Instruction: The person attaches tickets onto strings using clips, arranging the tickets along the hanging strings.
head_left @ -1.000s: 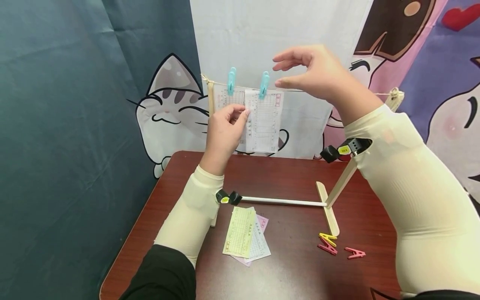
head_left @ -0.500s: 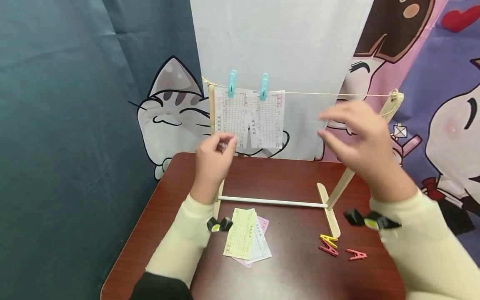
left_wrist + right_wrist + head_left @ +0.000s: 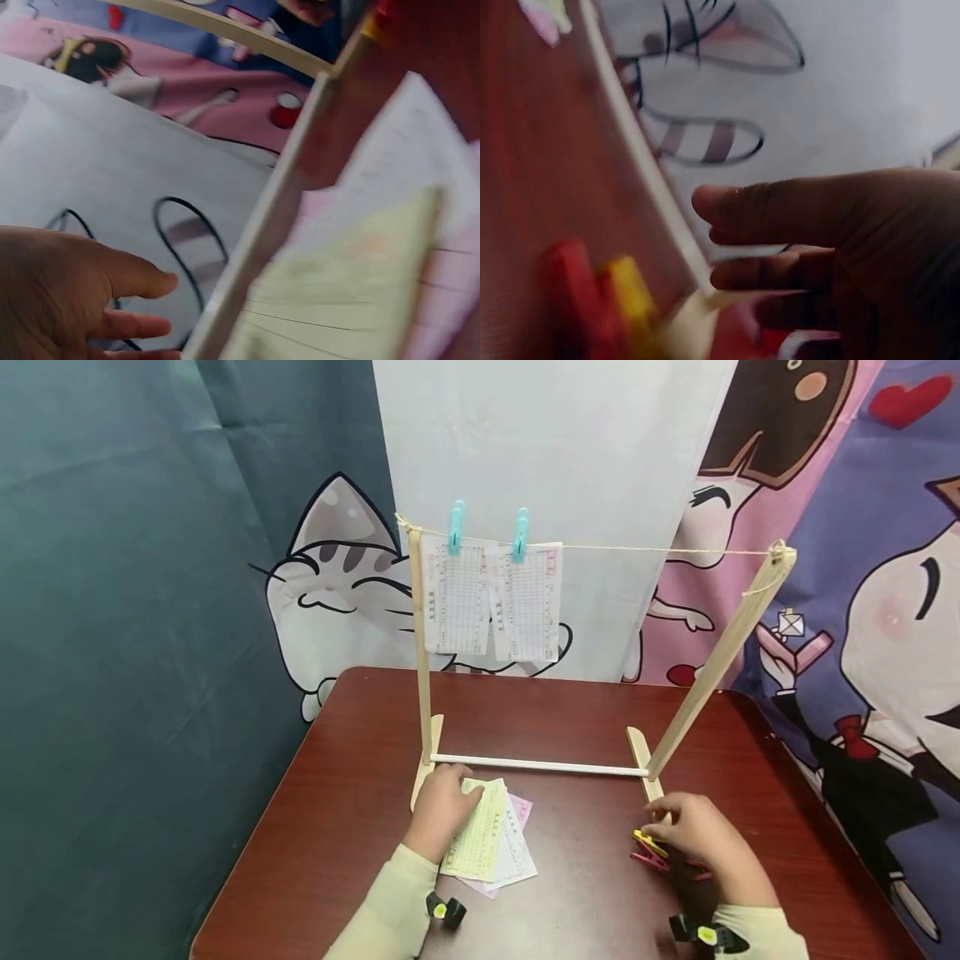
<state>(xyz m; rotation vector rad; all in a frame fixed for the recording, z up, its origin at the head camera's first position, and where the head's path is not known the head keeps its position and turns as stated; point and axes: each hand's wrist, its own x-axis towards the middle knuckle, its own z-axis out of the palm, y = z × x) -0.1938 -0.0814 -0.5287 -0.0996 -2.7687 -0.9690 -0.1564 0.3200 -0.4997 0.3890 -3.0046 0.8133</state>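
Note:
My left hand (image 3: 442, 810) hovers at the upper left of a yellow printed slip (image 3: 482, 839), fingers loosely bent and holding nothing. Under that slip fan out a white slip (image 3: 516, 856) and a pink slip (image 3: 522, 808). Over a yellow clothespin (image 3: 650, 842) is my right hand (image 3: 701, 835); the right wrist view shows nothing between its thumb and fingers. A red clothespin (image 3: 648, 857) lies against the yellow one, and another red one is partly hidden by the hand. Two light-blue clothespins (image 3: 521, 535) hold two white printed slips (image 3: 527, 606) on a string (image 3: 637, 549).
The string runs between two wooden posts (image 3: 720, 656) joined low down by a white rod (image 3: 540, 766). This stand is on a dark red-brown table (image 3: 570, 710). Cloths with cartoon figures hang behind it, and a teal curtain (image 3: 150, 652) is at the left.
Both hands have come down from the hanging slips. The left has dropped to the stacked slips; the right has moved right and down to the loose clothespins.

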